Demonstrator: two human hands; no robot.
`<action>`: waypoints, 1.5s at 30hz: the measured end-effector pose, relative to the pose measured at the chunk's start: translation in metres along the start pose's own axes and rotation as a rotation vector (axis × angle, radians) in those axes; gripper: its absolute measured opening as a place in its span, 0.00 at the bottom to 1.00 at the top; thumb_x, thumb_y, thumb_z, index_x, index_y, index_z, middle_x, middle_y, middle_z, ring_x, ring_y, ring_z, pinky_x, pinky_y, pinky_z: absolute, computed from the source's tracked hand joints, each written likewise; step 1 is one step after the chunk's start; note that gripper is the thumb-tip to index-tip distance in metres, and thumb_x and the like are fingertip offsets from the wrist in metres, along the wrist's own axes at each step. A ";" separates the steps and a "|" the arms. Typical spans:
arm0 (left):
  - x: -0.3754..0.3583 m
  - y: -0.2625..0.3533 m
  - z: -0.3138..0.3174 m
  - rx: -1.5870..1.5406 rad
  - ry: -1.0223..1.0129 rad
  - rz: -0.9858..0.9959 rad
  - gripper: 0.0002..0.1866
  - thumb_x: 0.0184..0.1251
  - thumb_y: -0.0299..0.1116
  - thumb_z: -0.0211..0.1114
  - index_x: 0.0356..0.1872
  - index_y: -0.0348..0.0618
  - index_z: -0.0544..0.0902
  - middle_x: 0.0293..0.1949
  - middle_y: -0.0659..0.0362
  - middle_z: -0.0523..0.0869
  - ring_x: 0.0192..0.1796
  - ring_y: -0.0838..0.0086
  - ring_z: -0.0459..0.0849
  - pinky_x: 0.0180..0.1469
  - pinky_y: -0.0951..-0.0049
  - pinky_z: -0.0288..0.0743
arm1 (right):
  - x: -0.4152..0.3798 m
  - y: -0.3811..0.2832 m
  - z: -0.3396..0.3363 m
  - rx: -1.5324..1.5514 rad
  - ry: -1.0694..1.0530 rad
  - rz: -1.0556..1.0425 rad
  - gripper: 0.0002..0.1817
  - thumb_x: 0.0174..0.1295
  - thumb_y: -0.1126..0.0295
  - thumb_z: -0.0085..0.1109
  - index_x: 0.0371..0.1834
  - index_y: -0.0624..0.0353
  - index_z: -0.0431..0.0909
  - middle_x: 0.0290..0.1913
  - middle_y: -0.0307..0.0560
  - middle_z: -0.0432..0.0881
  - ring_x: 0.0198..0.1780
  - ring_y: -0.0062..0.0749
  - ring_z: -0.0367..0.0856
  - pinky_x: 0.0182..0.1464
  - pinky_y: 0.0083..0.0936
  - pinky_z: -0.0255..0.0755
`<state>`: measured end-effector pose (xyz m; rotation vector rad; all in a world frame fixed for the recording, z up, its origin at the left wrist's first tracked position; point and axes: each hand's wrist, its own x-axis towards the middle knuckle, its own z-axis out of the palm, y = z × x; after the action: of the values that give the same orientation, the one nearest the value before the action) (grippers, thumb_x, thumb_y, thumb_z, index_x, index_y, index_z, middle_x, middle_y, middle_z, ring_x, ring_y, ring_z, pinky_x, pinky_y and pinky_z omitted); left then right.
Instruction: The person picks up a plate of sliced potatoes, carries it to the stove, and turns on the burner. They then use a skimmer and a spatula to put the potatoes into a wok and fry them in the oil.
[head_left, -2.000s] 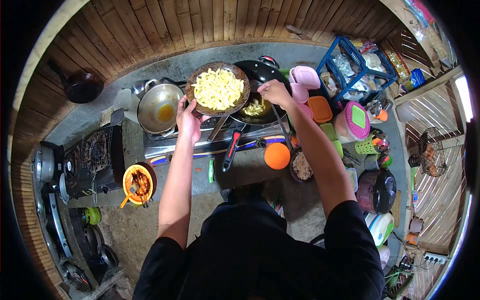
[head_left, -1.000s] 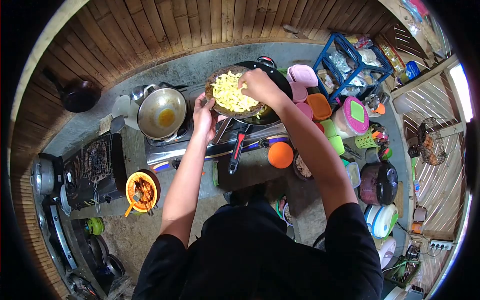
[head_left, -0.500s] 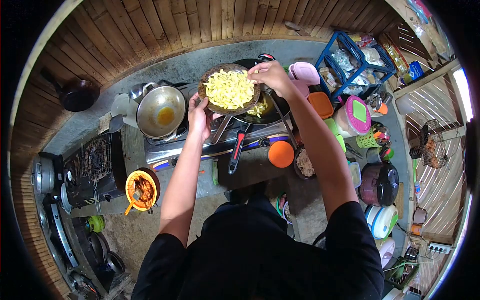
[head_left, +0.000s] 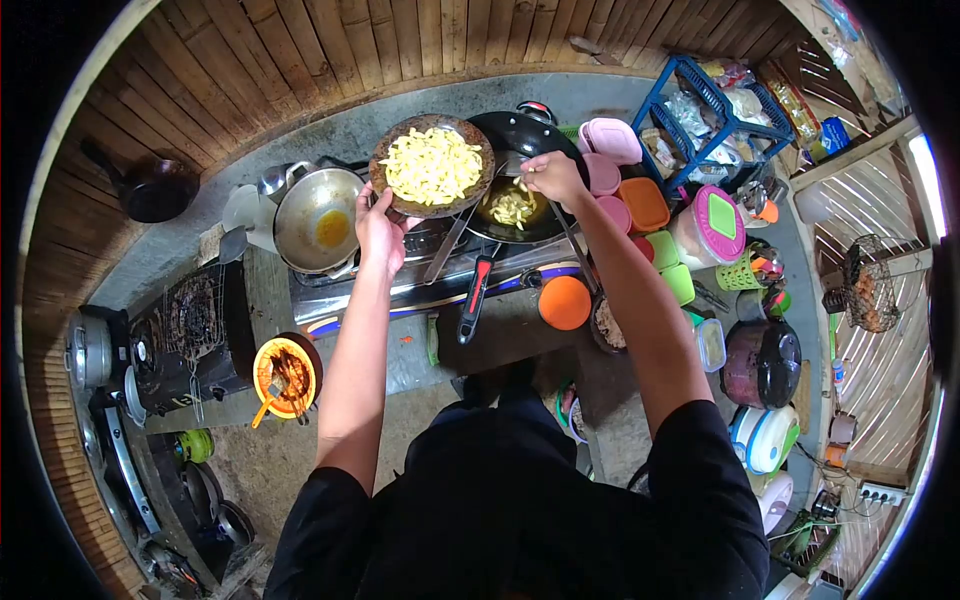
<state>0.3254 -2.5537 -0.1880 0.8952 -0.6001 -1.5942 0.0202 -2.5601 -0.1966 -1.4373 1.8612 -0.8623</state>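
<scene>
My left hand (head_left: 383,232) grips the near left rim of a round brown plate (head_left: 480,188), held up beside the wok. A heap of small cut yellow pieces (head_left: 432,165), like chopped potato, covers the plate. Over the black wok (head_left: 500,125) is my right hand (head_left: 556,182), fingers pinched together, with a few yellow pieces showing at the fingertips. More of these pieces (head_left: 512,207) lie in oil at the bottom of the wok. The wok's black and red handle (head_left: 476,298) points toward me. Two metal utensils rest across the wok's near side.
A metal pan (head_left: 318,220) with some oil stands on the left of the stove. An orange bowl (head_left: 284,378) of dark red sauce is at the near left. Along the right are an orange lid (head_left: 564,302), lidded containers, a blue rack (head_left: 710,125) and a dark pot (head_left: 760,365).
My right hand has moved from the plate's right edge to over the wok. The plate has shifted left in my left hand, uncovering more of the wok.
</scene>
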 end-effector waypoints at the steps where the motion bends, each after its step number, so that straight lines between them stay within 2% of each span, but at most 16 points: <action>1: -0.001 0.000 0.001 0.000 -0.001 0.000 0.20 0.74 0.29 0.52 0.64 0.48 0.63 0.56 0.50 0.78 0.53 0.61 0.83 0.46 0.57 0.85 | 0.001 0.005 0.002 0.106 -0.014 0.033 0.11 0.54 0.75 0.65 0.40 0.63 0.87 0.34 0.50 0.88 0.32 0.31 0.87 0.39 0.24 0.82; 5: -0.003 -0.001 0.001 -0.032 -0.014 -0.002 0.19 0.74 0.28 0.52 0.63 0.48 0.63 0.54 0.51 0.79 0.51 0.62 0.84 0.44 0.54 0.85 | 0.008 0.021 0.008 0.350 0.040 0.037 0.14 0.56 0.75 0.60 0.45 0.62 0.86 0.35 0.50 0.88 0.33 0.29 0.87 0.39 0.24 0.82; 8: -0.008 -0.005 0.002 -0.053 -0.025 0.001 0.18 0.74 0.27 0.52 0.62 0.48 0.64 0.53 0.51 0.80 0.49 0.64 0.84 0.43 0.52 0.86 | 0.006 0.021 0.007 0.360 0.075 0.012 0.14 0.56 0.77 0.59 0.45 0.62 0.86 0.38 0.52 0.88 0.35 0.28 0.87 0.42 0.23 0.83; 10: -0.016 -0.005 0.004 -0.056 -0.031 0.004 0.18 0.74 0.27 0.52 0.62 0.47 0.65 0.53 0.51 0.80 0.49 0.63 0.84 0.43 0.52 0.86 | -0.008 0.006 0.003 0.313 0.081 0.008 0.12 0.59 0.77 0.58 0.45 0.65 0.85 0.42 0.54 0.87 0.39 0.29 0.86 0.44 0.24 0.84; 12: -0.027 -0.004 0.008 -0.061 -0.057 0.015 0.18 0.74 0.27 0.52 0.63 0.47 0.64 0.53 0.51 0.79 0.49 0.63 0.84 0.44 0.52 0.86 | -0.025 -0.010 -0.001 0.484 0.103 -0.006 0.11 0.63 0.76 0.58 0.45 0.68 0.84 0.46 0.55 0.85 0.42 0.32 0.86 0.45 0.25 0.85; 17: -0.059 -0.006 0.018 -0.042 -0.081 0.023 0.19 0.73 0.27 0.53 0.63 0.47 0.64 0.54 0.50 0.79 0.50 0.62 0.84 0.43 0.53 0.86 | -0.071 -0.045 -0.015 0.581 0.088 0.016 0.15 0.68 0.72 0.55 0.52 0.72 0.79 0.45 0.51 0.84 0.42 0.35 0.86 0.41 0.27 0.85; 18: -0.069 -0.008 0.022 -0.040 -0.086 0.028 0.19 0.73 0.27 0.53 0.63 0.47 0.64 0.54 0.50 0.79 0.50 0.62 0.84 0.43 0.53 0.86 | -0.083 -0.048 -0.022 0.559 0.011 0.019 0.21 0.72 0.69 0.50 0.62 0.74 0.69 0.51 0.56 0.81 0.45 0.38 0.84 0.47 0.30 0.83; 20: -0.093 -0.013 0.028 -0.042 -0.111 0.052 0.20 0.73 0.28 0.53 0.63 0.47 0.64 0.54 0.50 0.79 0.50 0.61 0.84 0.43 0.53 0.86 | -0.111 -0.050 -0.029 0.555 -0.002 0.021 0.21 0.72 0.67 0.50 0.62 0.72 0.70 0.51 0.53 0.81 0.43 0.35 0.85 0.42 0.26 0.82; 21: -0.106 -0.018 0.030 -0.024 -0.117 0.038 0.20 0.73 0.28 0.54 0.63 0.49 0.64 0.54 0.50 0.79 0.51 0.61 0.83 0.43 0.54 0.86 | -0.124 -0.048 -0.030 0.534 0.010 0.005 0.21 0.72 0.66 0.50 0.61 0.71 0.72 0.49 0.49 0.82 0.39 0.29 0.84 0.38 0.24 0.80; 24: -0.153 -0.036 0.033 0.007 -0.116 0.025 0.20 0.73 0.29 0.55 0.63 0.51 0.64 0.54 0.51 0.79 0.51 0.61 0.83 0.42 0.54 0.86 | -0.177 -0.034 -0.040 0.511 0.103 0.003 0.19 0.69 0.69 0.56 0.58 0.70 0.76 0.46 0.46 0.83 0.33 0.23 0.79 0.35 0.22 0.80; 28: -0.228 -0.070 0.030 0.066 -0.134 -0.052 0.19 0.74 0.29 0.54 0.63 0.52 0.64 0.54 0.52 0.80 0.49 0.63 0.84 0.39 0.57 0.85 | -0.252 0.012 -0.057 0.506 0.084 0.031 0.18 0.65 0.75 0.58 0.57 0.68 0.76 0.42 0.46 0.84 0.32 0.22 0.81 0.35 0.22 0.80; 29: -0.246 -0.083 0.029 0.070 -0.154 -0.073 0.18 0.75 0.30 0.53 0.62 0.51 0.64 0.54 0.52 0.80 0.48 0.64 0.84 0.36 0.61 0.85 | -0.271 0.027 -0.061 0.523 0.074 0.064 0.18 0.62 0.77 0.59 0.56 0.69 0.76 0.45 0.51 0.84 0.36 0.28 0.83 0.33 0.24 0.83; 33: -0.300 -0.150 0.011 0.148 -0.134 -0.243 0.17 0.76 0.30 0.52 0.61 0.57 0.64 0.52 0.58 0.80 0.47 0.69 0.84 0.33 0.69 0.83 | -0.352 0.090 -0.067 0.527 0.087 0.212 0.17 0.62 0.77 0.60 0.55 0.69 0.75 0.45 0.51 0.83 0.36 0.28 0.83 0.33 0.25 0.83; 36: -0.326 -0.204 -0.003 0.255 -0.171 -0.373 0.15 0.76 0.32 0.53 0.60 0.59 0.66 0.50 0.60 0.79 0.51 0.69 0.83 0.43 0.58 0.84 | -0.397 0.146 -0.064 0.517 0.135 0.306 0.16 0.61 0.78 0.60 0.52 0.69 0.76 0.43 0.51 0.83 0.34 0.29 0.83 0.31 0.27 0.83; 40: -0.349 -0.259 -0.002 0.349 -0.201 -0.480 0.10 0.77 0.35 0.52 0.55 0.56 0.70 0.52 0.61 0.77 0.55 0.70 0.79 0.47 0.56 0.83 | -0.437 0.220 -0.057 0.457 0.198 0.410 0.14 0.58 0.79 0.61 0.49 0.69 0.79 0.39 0.50 0.85 0.30 0.28 0.83 0.29 0.28 0.84; 45: -0.351 -0.323 -0.011 0.425 -0.298 -0.705 0.14 0.74 0.38 0.54 0.57 0.52 0.70 0.54 0.59 0.76 0.54 0.68 0.78 0.52 0.56 0.79 | -0.480 0.278 -0.051 0.390 0.265 0.606 0.15 0.60 0.80 0.58 0.51 0.67 0.78 0.39 0.49 0.83 0.33 0.31 0.84 0.33 0.30 0.84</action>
<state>0.1657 -2.1420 -0.3679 1.2855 -0.9199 -2.3096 -0.0773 -2.0332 -0.3488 -0.4925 2.0084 -1.0510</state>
